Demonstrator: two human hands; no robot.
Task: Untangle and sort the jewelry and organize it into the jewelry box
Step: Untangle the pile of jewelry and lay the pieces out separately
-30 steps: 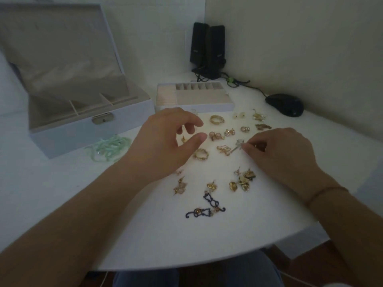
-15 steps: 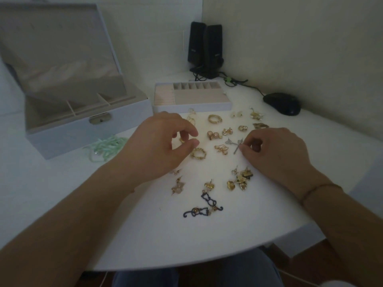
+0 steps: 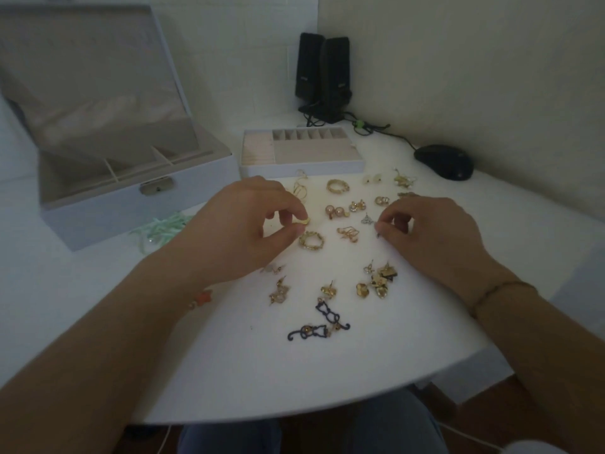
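Note:
Several gold earrings and rings lie spread over the white table (image 3: 229,371). My left hand (image 3: 235,234) pinches a small gold piece (image 3: 302,222) between thumb and fingertips, just above a gold ring (image 3: 311,241). My right hand (image 3: 429,237) has curled fingers and pinches a thin earring post (image 3: 378,233), with a small silver earring (image 3: 367,219) lying just left of its fingertips. The open grey jewelry box (image 3: 131,201) stands at the left. Its removable tray (image 3: 301,167) sits behind the jewelry. Two dark cat-shaped earrings (image 3: 319,324) lie nearest me.
A mint green beaded strand (image 3: 160,229) lies by the box's front corner. An orange piece (image 3: 203,298) peeks out under my left forearm. Black speakers (image 3: 322,73) and a black mouse (image 3: 443,162) sit at the back, linked by cables. The table's curved edge runs close to my lap.
My left hand has closed its fingers onto a small gold piece. My right hand drew slightly back, leaving the silver earring on the table left of its fingertips.

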